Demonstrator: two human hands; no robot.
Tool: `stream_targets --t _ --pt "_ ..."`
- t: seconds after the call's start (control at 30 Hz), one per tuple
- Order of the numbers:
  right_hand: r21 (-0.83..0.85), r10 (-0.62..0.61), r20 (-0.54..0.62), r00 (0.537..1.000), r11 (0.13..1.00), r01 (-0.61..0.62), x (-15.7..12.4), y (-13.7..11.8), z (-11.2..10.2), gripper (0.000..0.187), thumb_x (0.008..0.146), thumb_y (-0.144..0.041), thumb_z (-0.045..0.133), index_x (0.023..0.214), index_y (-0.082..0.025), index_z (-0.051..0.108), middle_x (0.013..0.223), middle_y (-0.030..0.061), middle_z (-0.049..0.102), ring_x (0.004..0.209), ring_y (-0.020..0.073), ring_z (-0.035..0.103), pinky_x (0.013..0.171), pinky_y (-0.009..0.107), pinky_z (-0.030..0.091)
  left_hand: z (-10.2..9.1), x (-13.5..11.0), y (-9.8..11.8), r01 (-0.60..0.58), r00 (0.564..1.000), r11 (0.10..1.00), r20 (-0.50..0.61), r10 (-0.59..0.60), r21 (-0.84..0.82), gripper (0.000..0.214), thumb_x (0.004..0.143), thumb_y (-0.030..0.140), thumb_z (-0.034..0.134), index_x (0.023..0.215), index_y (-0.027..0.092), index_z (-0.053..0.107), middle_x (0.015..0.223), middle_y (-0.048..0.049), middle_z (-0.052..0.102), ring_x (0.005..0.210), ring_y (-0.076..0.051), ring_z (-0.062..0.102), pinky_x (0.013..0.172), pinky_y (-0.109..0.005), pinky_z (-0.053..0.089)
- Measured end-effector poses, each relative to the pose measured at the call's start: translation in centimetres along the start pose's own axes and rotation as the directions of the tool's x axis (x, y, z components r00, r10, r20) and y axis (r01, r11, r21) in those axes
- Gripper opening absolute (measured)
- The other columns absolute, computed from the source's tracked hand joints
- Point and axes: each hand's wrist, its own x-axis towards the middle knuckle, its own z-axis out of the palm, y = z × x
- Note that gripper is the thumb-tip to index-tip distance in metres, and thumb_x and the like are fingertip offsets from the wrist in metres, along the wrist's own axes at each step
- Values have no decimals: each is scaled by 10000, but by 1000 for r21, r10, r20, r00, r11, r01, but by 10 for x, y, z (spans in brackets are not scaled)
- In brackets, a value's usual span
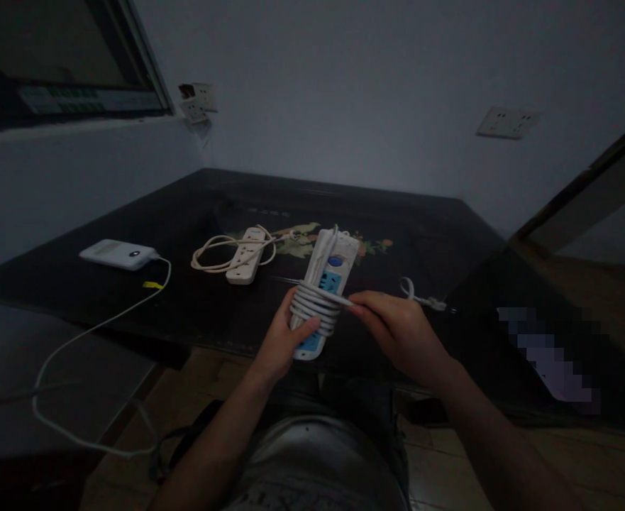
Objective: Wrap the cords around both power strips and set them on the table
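A white power strip [345,248] with blue sockets is held tilted over the table's near edge. My left hand [285,333] grips its lower left side, thumb across the front. Several turns of white power cord [315,306] lie wrapped around the strip's lower half. To the right of the strip, my right hand [391,319] pinches the cord where it leaves the wraps. Farther right on the table lies a cord's end with a plug [433,304]; whether it belongs to the held cord is hidden.
A second white power strip [245,257] with a looped cord lies left of centre on the dark table [184,213]. Near the left edge sits a white power bank [118,254] with a trailing cable. A blurred-out flat object [549,358] is at right. Wall sockets [506,122] are behind.
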Motion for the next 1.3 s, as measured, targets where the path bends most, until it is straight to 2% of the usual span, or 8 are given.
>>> stream_targets --t 0.23,0.5,0.67,0.77,0.87,1.03,1.2,1.3 --pt "41 86 52 995 995 -88 -1 14 5 253 954 -287 425 805 -175 595 720 26 656 653 144 608 595 229 372 3 -9 5 172 981 963 124 -149 -206 538 676 406 769 1101 178 530 791 -30 684 534 -161 633 466 -261 526" --pt "26 44 114 993 999 -47 -3 31 8 334 958 -343 391 690 -191 520 605 -7 527 580 129 484 570 228 290 -1 -13 14 325 931 859 293 -218 -395 465 675 462 745 933 99 613 701 -59 672 550 -172 624 448 -245 493" --pt "149 24 256 966 987 -64 -9 52 11 367 964 -376 377 690 -181 523 611 -13 530 550 112 477 550 209 311 -9 -12 22 393 878 790 447 -171 -470 507 689 494 710 983 83 667 681 -57 660 514 -143 580 420 -219 448" --pt "182 -19 322 946 982 -42 -6 66 11 364 955 -378 404 705 -171 570 635 2 577 578 119 521 566 211 344 -15 -15 20 393 823 833 553 -130 -389 519 704 514 682 1003 90 657 687 -75 670 477 -153 579 395 -225 432" --pt "68 -4 352 936 997 -21 6 73 5 251 902 -326 504 770 -167 647 734 43 662 678 160 592 628 238 386 -21 -18 18 323 821 911 554 -136 -256 585 700 458 699 1160 115 581 812 -92 698 510 -165 612 455 -253 473" --pt "-183 98 451 887 983 -15 33 61 -18 169 821 -176 559 696 -175 672 703 39 683 640 165 597 584 243 357 -28 -13 29 160 802 984 570 -179 85 678 607 405 790 1197 151 572 1023 -77 682 932 -233 641 794 -306 503" --pt "-280 18 522 853 948 151 52 42 -32 263 783 -440 682 721 -184 683 688 23 679 680 167 613 566 240 297 -16 -7 48 -94 682 830 643 -348 549 688 622 385 773 1240 189 543 1171 -68 634 1068 -257 586 904 -348 464" --pt "-379 43 548 835 903 202 55 27 -34 270 760 -449 712 748 -181 689 733 38 697 713 183 628 555 248 274 -4 -9 50 -230 689 664 601 -405 711 665 672 326 741 1286 226 506 1195 -61 631 1062 -248 599 914 -350 457"
